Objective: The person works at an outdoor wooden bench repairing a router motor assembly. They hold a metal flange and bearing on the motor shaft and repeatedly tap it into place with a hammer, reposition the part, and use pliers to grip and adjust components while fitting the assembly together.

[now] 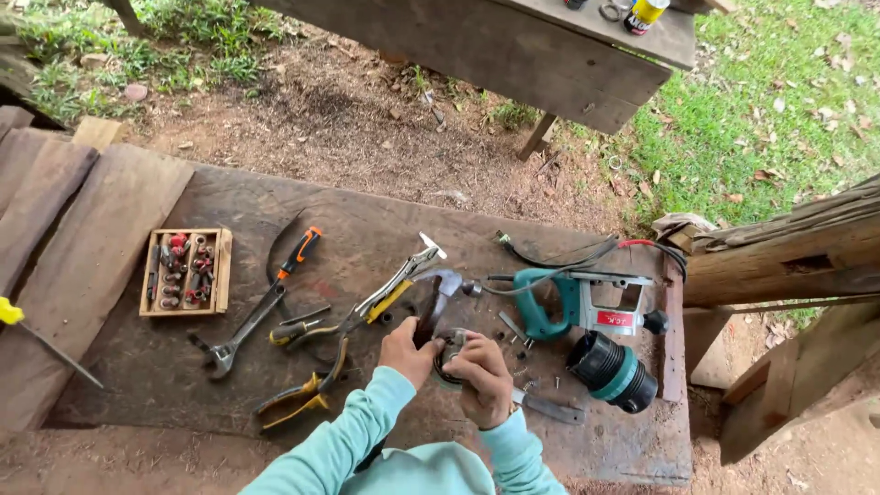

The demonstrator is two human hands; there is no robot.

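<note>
Gripping a small round metal part (449,353) between them, the left hand (408,351) and right hand (481,378) meet above the near middle of the dark workboard (137,367), left fingers curled on the part's left edge and right fingers wrapped over its right and lower side; what the part is exactly I cannot tell, since the hands cover much of it. At twelve o'clock from the hands a hammer (440,293) lies with its head up. At three o'clock rests one teal power drill (587,330), opened, its black and teal nose section (612,369) lying apart just below. At ten o'clock lie one pair of locking pliers (399,282), one adjustable wrench with an orange grip (261,307), and at nine o'clock two yellow-handled pliers (298,394). Farther out at nine sits one wooden box of bits (185,272). Several small screws (518,346) lie loose near the right hand. As a judgement, the likely mishap is the part slipping from the fingers, or a sleeve brushing the screws off into the dirt, because they lie unboxed by the wrist
</note>
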